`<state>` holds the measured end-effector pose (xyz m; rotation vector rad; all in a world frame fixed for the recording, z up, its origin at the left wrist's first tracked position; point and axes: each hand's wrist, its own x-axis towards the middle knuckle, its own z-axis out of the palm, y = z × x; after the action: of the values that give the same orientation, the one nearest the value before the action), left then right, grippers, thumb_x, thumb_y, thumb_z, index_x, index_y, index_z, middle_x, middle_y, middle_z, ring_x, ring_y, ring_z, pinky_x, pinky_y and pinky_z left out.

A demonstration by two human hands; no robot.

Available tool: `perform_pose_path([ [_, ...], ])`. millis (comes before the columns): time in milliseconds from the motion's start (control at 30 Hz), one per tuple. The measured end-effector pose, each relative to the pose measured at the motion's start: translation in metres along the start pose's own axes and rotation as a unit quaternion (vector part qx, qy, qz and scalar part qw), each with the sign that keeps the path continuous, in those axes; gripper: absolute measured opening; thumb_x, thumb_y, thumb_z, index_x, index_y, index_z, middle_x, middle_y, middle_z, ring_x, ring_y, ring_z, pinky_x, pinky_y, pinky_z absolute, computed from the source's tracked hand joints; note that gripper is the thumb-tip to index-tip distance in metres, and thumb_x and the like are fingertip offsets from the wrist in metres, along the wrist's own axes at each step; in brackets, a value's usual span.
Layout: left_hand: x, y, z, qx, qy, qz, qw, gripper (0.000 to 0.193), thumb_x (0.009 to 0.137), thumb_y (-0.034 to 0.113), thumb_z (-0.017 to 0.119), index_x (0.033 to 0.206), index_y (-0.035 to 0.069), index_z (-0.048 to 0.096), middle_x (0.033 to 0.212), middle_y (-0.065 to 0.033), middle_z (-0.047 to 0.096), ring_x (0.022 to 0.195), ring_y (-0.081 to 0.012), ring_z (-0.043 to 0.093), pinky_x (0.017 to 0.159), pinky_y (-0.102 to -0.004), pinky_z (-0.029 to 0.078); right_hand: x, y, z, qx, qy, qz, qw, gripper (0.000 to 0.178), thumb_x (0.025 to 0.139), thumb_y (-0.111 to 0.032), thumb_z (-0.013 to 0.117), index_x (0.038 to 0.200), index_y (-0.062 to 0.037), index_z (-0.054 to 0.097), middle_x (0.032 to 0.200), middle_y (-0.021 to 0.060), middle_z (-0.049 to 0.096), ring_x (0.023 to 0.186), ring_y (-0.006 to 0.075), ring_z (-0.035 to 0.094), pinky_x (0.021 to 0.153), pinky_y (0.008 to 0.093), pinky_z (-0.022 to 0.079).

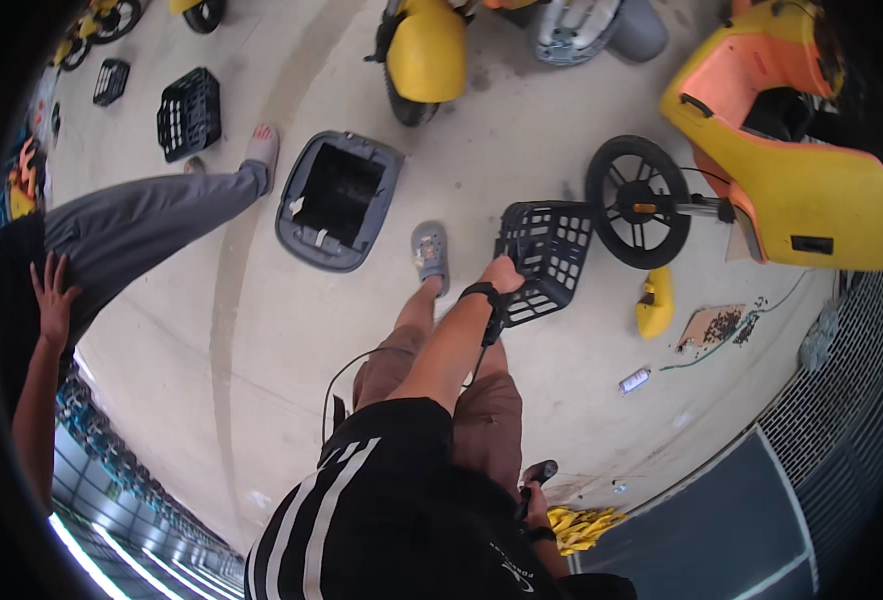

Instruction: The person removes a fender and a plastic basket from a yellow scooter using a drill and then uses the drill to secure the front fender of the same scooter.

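With my left hand (505, 275) closed on its near rim, I hold a black plastic basket (550, 255) with a grid of openings, tilted beside a spoked wheel (638, 202). That wheel belongs to a yellow and orange scooter (812, 190) lying over on the right. My right hand (537, 508), low beside my body, is wrapped round a dark handheld tool (542, 472) with a rounded head, perhaps a drill; its lower part is hidden. A small yellow curved part (654, 302) lies below the wheel.
A grey open storage box (292, 215) lies ahead left; more black baskets (190, 113) stand beyond. A person in grey trousers (152, 220) stands at left. Rightward lie a can (635, 380), cardboard with small dark parts (712, 326) and a green cord (732, 345). Another yellow scooter (427, 55) stands ahead.
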<state>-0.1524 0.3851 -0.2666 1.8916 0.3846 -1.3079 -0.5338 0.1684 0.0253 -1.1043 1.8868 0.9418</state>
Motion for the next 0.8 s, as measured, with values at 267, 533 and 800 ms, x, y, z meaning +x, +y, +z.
perform_pose_path([
  [267, -0.063, -0.162, -0.037, -0.434, 0.067, -0.235, 0.867, 0.048, 0.071, 0.044, 0.071, 0.084, -0.002, 0.065, 0.073, -0.0096, 0.063, 0.057, -0.0199, 0.06, 0.043, -0.0327, 0.044, 0.023, -0.044, 0.026, -0.309, 0.005, -0.057, 0.949, 0.037, 0.078, -0.035, 0.064, 0.091, 0.0003, 0.066, 0.078, 0.0055, 0.064, 0.066, 0.0144, 0.058, 0.059, 0.0296, 0.046],
  [533, -0.101, -0.312, -0.142, -0.611, 0.342, -0.25, 0.668, 0.106, 0.071, 0.047, 0.08, 0.147, 0.004, 0.02, 0.137, -0.0161, 0.042, 0.121, -0.0326, 0.046, 0.089, -0.0512, 0.047, 0.005, -0.147, 0.081, -0.164, -0.052, -0.057, 0.983, 0.026, 0.079, -0.025, 0.064, 0.089, -0.0022, 0.058, 0.067, 0.0081, 0.057, 0.055, 0.0205, 0.058, 0.055, 0.0366, 0.052],
  [800, -0.088, -0.217, -0.093, -0.47, 0.48, -0.128, 0.73, 0.073, 0.078, 0.024, 0.068, 0.133, -0.014, 0.038, 0.128, -0.0305, 0.05, 0.119, -0.0344, 0.051, 0.101, -0.036, 0.04, 0.045, -0.24, 0.168, -0.256, -0.04, -0.205, 0.944, 0.025, 0.084, -0.025, 0.066, 0.084, -0.0017, 0.056, 0.068, 0.0037, 0.056, 0.056, 0.014, 0.056, 0.056, 0.0296, 0.051],
])
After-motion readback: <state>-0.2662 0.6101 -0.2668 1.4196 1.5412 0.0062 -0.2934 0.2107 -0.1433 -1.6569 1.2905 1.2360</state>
